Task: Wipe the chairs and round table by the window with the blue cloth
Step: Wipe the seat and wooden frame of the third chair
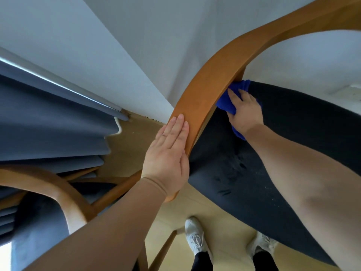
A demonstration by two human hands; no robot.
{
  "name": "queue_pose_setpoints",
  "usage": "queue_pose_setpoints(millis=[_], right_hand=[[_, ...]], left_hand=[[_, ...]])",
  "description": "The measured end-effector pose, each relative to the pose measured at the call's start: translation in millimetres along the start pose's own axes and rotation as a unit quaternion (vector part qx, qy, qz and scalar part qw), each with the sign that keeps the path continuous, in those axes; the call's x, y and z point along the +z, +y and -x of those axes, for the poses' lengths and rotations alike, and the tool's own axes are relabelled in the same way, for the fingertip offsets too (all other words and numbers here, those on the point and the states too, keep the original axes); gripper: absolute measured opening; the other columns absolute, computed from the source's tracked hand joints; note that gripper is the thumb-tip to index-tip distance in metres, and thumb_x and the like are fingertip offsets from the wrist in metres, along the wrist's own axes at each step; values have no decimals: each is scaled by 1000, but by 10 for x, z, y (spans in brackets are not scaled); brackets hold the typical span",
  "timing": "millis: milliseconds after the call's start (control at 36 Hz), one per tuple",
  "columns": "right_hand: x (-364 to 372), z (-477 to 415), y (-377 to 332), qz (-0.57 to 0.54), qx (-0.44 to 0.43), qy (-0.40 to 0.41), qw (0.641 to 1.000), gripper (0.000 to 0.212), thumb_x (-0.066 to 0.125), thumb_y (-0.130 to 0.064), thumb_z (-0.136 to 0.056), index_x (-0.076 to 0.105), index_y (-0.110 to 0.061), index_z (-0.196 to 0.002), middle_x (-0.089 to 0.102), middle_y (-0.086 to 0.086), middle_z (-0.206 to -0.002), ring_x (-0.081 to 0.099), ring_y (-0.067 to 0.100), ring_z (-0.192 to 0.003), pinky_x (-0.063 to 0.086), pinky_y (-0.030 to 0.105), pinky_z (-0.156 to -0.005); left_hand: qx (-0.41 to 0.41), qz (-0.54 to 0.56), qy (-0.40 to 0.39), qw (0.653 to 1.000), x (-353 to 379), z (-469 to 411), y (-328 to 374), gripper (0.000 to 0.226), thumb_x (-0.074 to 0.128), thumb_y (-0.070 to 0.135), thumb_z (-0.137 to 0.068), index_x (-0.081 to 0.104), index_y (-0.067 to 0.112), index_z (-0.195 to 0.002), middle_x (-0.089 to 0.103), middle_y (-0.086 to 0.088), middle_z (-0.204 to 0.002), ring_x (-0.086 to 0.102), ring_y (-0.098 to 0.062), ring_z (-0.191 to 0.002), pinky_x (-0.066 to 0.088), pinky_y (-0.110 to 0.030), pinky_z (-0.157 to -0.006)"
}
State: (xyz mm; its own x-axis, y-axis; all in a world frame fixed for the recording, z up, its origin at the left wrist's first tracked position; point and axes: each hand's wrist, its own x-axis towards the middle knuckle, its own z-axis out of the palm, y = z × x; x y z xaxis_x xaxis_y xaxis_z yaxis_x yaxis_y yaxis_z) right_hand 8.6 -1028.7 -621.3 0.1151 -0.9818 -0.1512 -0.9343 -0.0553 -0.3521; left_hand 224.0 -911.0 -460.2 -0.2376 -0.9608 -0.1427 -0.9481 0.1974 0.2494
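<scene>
A chair with a curved brown wooden armrest [207, 83] and a dark upholstered seat [244, 165] fills the middle and right of the view. My left hand [168, 155] lies flat with fingers together on the outer face of the armrest. My right hand [246, 110] presses the blue cloth [232, 94] onto the seat, right against the inner side of the armrest. Part of the cloth is hidden under my palm. The round table is not in view.
A second wooden chair [58, 194] with a dark seat stands at the lower left. Grey-blue curtains [48, 122] hang at the left beside a white wall [156, 45]. The floor is light wood [132, 145]. My two white shoes [195, 239] stand below the chair.
</scene>
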Motion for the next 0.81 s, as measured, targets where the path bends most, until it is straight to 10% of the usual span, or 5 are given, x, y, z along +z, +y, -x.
queue_pose_setpoints(millis=[306, 528, 806], right_hand=[[62, 629, -346, -1, -62, -92, 994, 72, 65, -18, -82, 35, -18, -147, 41, 20, -144, 45, 43, -120, 41, 47, -102], [500, 1957, -775, -37, -158, -128, 978, 89, 87, -18, -43, 56, -17, -128, 61, 17, -121, 62, 40, -97, 54, 50, -83], [399, 2024, -601, -25, -263, -143, 954, 76, 84, -17, -54, 57, -23, -125, 61, 11, -124, 63, 32, -99, 55, 43, -81]], left_hand=[[11, -9, 4, 1000, -4, -5, -15, 55, 29, 22, -92, 33, 7, -144, 26, -6, -153, 15, -14, -142, 4, -25, -118], [9, -16, -5, 1000, -21, -1, -1, 56, 27, 22, -91, 33, 5, -144, 26, -8, -153, 17, -17, -143, 5, -27, -118], [1, -17, -21, 1000, -28, 10, 10, 58, 23, 23, -91, 27, 8, -146, 20, -6, -155, 13, -17, -144, 7, -31, -118]])
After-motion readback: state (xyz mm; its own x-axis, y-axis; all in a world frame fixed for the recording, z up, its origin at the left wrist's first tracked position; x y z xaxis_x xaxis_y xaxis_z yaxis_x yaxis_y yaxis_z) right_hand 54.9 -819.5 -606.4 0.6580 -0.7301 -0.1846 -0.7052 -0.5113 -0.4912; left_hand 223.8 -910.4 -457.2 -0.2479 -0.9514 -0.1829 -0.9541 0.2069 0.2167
